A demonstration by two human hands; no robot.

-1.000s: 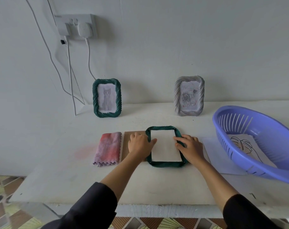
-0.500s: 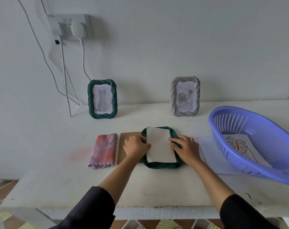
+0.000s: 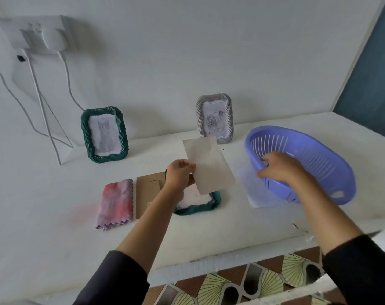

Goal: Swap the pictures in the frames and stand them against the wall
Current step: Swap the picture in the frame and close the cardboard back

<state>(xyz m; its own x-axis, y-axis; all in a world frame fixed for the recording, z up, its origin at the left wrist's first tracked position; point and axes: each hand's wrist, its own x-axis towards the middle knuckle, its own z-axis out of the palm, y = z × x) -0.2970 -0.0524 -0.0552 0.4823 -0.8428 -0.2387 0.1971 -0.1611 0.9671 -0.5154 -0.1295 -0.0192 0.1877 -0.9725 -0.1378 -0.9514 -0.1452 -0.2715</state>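
My left hand point(image 3: 178, 175) pinches a blank-backed paper picture point(image 3: 209, 166) by its left edge and holds it tilted above a green frame point(image 3: 200, 206) that lies face down on the white table point(image 3: 55, 205). The frame's brown backing board point(image 3: 147, 192) lies just left of it. My right hand point(image 3: 279, 167) reaches over the rim of the purple basket point(image 3: 332, 164), fingers spread, holding nothing that I can see. Against the wall stand a green frame with a cat drawing point(image 3: 104, 134) and a grey frame with a rose drawing point(image 3: 214, 117).
A folded pink-and-purple cloth point(image 3: 116, 203) lies left of the backing board. A white sheet point(image 3: 257, 190) lies partly under the basket. A wall socket point(image 3: 39, 34) with hanging cables point(image 3: 42, 106) is at the upper left. The table's front edge runs near my forearms.
My left hand has lifted the paper out of the flat green frame. My right hand has left the frame and moved right into the purple basket. The view has tilted.
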